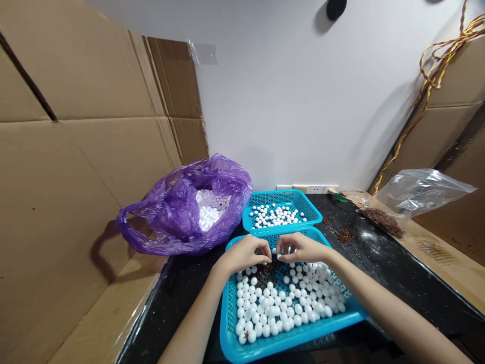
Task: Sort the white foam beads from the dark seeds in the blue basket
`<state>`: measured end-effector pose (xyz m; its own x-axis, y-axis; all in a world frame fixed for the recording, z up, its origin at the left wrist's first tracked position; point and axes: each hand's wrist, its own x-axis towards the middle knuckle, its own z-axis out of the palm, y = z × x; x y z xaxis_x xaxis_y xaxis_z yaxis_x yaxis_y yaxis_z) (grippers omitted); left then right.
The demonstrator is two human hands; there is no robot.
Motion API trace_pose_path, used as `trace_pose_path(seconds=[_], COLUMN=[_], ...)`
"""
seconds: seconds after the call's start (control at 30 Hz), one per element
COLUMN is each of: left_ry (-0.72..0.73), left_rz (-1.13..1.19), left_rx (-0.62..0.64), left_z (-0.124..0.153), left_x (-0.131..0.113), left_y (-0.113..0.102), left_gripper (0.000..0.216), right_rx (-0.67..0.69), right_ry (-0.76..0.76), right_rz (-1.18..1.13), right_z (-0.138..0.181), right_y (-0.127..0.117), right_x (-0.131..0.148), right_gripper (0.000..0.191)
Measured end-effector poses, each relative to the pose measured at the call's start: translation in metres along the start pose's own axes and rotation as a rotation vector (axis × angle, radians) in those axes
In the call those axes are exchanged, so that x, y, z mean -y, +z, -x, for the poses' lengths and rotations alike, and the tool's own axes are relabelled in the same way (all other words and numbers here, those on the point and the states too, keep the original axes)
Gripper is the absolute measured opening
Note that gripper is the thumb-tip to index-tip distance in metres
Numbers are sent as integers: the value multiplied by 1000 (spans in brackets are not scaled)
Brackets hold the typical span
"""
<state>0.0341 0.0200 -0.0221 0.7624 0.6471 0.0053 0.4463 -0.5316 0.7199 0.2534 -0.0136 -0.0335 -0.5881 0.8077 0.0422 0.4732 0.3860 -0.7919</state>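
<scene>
Both hands are over the near end of a blue plastic basket (261, 351) that holds many small white balls (278, 308). A patch of dark reddish-brown bits (267, 274) lies among the balls, below my fingers. My left hand (250, 252) is closed, thumb and fingertips together; whatever they pinch is too small to make out. Facing it, my right hand (299, 247) is closed with a white ball (279, 257) at its fingertips. The two sets of fingertips are a short gap apart. One ball (244, 335) at the front left carries a reddish-brown bit.
Behind stands a second blue basket (320, 218) with white balls. At left, a purple plastic bag (162, 222) holds more balls. Reddish-brown bits (346, 235) are scattered on the black table (382, 270), near a clear bag (420, 189). Cardboard (94, 167) and a wall surround it.
</scene>
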Motion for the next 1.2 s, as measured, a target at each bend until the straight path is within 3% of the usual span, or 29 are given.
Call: trace_pose_path(seconds=[0.27, 0.63, 0.77, 1.2], left_ry=[34, 102, 109, 100], left_rz=[23, 89, 179, 414], left_rx=[-67, -213, -264, -174], left_z=[0, -2, -2, -6], left_x=[-2, -9, -13, -9], left_y=[-1, -2, -4, 2], left_gripper=[10, 12, 15, 21], right_rx=[-95, -223, -212, -193], right_ry=[-25, -41, -36, -53], right_rz=[-93, -441, -510, -499], right_z=[-9, -13, -11, -13], right_y=[3, -3, -5, -2], right_x=[-13, -14, -13, -14], right_gripper=[16, 28, 29, 23])
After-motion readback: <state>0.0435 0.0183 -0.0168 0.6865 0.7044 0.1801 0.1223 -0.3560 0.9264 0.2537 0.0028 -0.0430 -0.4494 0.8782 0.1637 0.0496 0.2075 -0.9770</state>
